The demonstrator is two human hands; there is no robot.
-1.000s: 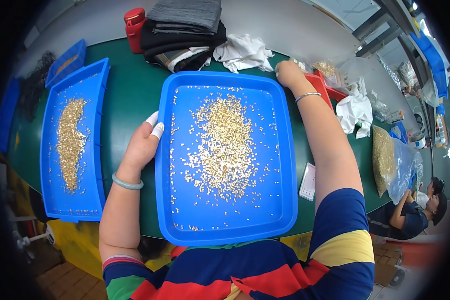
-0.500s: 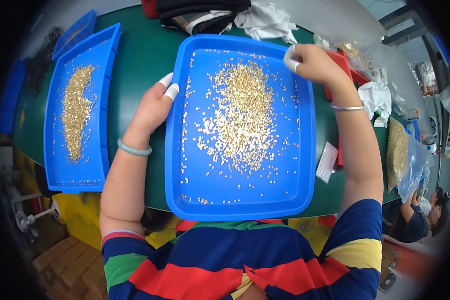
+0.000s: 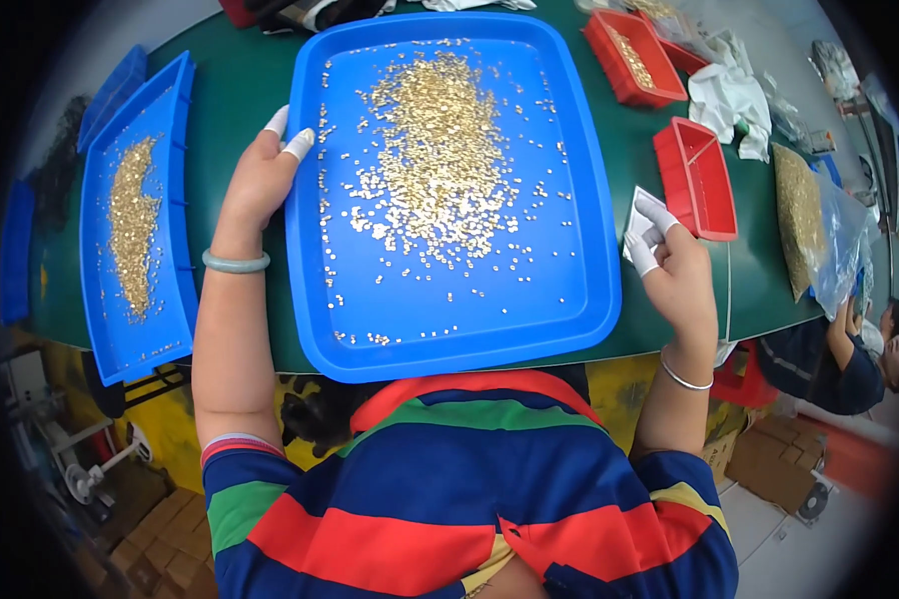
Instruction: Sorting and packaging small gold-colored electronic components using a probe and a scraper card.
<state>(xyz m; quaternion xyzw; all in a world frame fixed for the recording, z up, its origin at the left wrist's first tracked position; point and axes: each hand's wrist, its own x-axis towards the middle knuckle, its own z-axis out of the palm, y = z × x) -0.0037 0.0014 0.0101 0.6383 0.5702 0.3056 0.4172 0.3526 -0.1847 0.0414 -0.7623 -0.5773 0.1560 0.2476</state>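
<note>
While the big tray [image 3: 449, 319] of tiny gold bits [image 3: 435, 150] sits mid-frame as before, the right hand [image 3: 674, 270] has left its top corner and now pinches a white slip [image 3: 641, 215] off its right rim. Left hand [image 3: 260, 185] still grips its left rim. Red bins [image 3: 694, 180] lie right, a second tray [image 3: 135, 319] left.

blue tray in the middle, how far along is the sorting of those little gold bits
Done: hard to say; a second tray on the left holds a gathered strip of gold pieces, and a red bin holds some too. In hand: the left hand grips the big blue tray by its rim; the right hand holds something small and white beside it. Left: the spread pile of gold pieces.
</note>
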